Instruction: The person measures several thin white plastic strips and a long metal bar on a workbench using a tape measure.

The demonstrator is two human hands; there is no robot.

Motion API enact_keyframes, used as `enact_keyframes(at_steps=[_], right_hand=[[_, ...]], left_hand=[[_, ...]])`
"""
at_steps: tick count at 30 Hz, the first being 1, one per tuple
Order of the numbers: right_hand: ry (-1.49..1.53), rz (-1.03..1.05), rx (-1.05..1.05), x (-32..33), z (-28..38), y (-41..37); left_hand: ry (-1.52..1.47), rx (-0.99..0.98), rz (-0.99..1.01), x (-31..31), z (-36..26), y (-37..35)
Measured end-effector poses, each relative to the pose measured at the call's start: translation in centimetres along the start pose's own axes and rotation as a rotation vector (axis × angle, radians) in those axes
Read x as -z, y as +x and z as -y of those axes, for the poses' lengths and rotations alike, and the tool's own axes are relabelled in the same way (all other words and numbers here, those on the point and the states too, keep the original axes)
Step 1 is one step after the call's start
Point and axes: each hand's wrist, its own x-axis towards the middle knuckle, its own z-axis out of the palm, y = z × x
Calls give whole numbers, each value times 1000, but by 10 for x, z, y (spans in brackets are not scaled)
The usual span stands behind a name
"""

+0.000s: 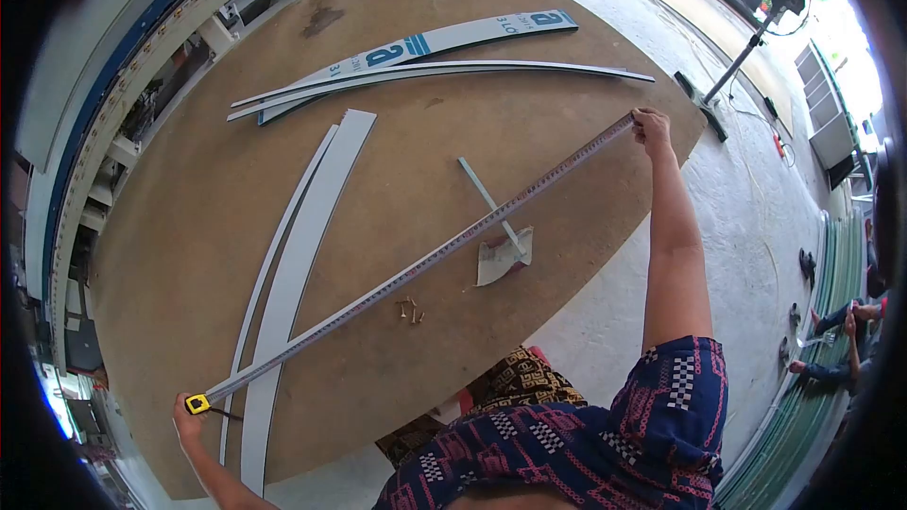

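Note:
A long tape measure blade point(425, 260) stretches diagonally across a brown board point(416, 179). My left hand point(189, 418) holds the yellow tape measure case point(197, 403) at the board's near left edge. My right hand point(652, 126) pinches the far end of the blade at the board's right edge. The blade passes over two long white strips point(302, 255) and a thin pale bar point(488, 198) whose end sits on a small grey offcut point(504, 255). A few screws point(409, 310) lie just below the blade.
Further back lie a printed strip with blue lettering point(425, 42) and thin curved strips point(444, 71). A stand point(727, 76) sits on the concrete floor to the right. A person point(841, 345) sits at far right beside stacked green sheets point(812, 416).

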Motion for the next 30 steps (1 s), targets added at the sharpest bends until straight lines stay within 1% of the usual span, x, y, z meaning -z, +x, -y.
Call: enact_keyframes(at_steps=[2,3,5,6,8,9,11,12,14,17,19,20,21,22,23,24,25,26,27,28,29,30], right_hand=[[-89,-36,7,2,6,-6],[-131,-56,12,1,11,-11],[-272,-88,73,2,21,-19],[-344,-105,103,5,24,-21],[-427,-77,144,11,25,-19],[-468,-63,165,13,25,-18],[-446,-57,188,14,15,-13],[-434,-53,203,14,12,-9],[-343,-37,203,16,10,-9],[-253,18,181,22,3,-9],[-200,71,188,30,2,-6],[-166,116,205,38,-5,1],[-207,28,177,39,2,-10],[-27,137,364,69,-55,56],[-62,60,279,78,-55,55],[-219,248,435,94,-50,56],[-172,263,308,115,-79,121],[-125,270,182,128,-98,170],[308,268,68,137,-107,199],[374,305,-6,138,-105,200],[127,287,320,137,-113,198],[-139,270,348,131,-97,195]], left_hand=[[32,-27,-16,-1,-5,-7],[54,-5,12,1,-6,-11],[95,36,66,3,-9,-16],[133,16,56,5,-12,-20],[207,-20,38,8,-17,-29],[153,-5,9,5,-12,-29],[45,26,-53,-4,14,-23],[36,18,-65,-2,8,-27],[22,3,-74,2,-25,-45],[83,40,-82,5,-39,-52],[117,-89,-52,4,-9,-44],[128,-14,-51,4,-22,-50],[99,-213,-206,-14,44,-33],[147,-145,-157,-6,16,-48],[154,-104,-228,-4,-5,-61],[-22,-71,-223,-2,-28,-63],[18,-86,-221,7,-47,-73],[70,-151,-312,7,-36,-73],[54,-81,-169,22,-54,-74],[72,-48,-234,19,-49,-74],[84,6,-202,23,-46,-74],[88,42,-165,28,-52,-76]])
